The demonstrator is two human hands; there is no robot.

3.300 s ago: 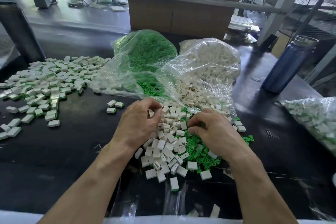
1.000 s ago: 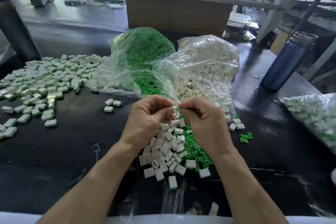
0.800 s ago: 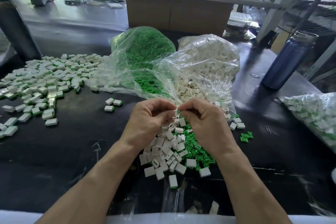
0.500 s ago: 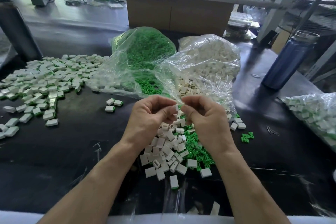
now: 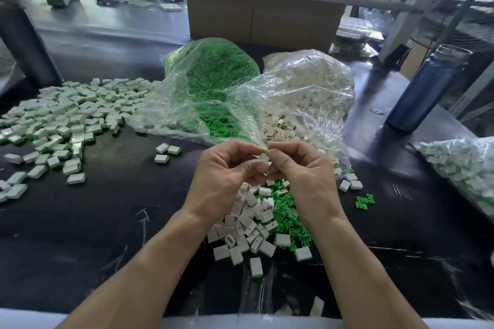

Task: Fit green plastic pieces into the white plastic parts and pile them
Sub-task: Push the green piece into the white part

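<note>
Above the desk (image 5: 107, 222), left hand (image 5: 227, 171) pinches a light, rigid white part (image 5: 264, 158) by its sides; right hand (image 5: 302, 171) pinches a tiny green piece (image 5: 267, 151).

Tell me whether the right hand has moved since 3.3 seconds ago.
Yes. The right hand has come up off the loose pile toward the white-parts bag, meeting the left hand.

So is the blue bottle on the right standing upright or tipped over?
Upright. The blue bottle stands on its base on the black table, cap end up; its lean looks like wide-angle distortion.
</note>
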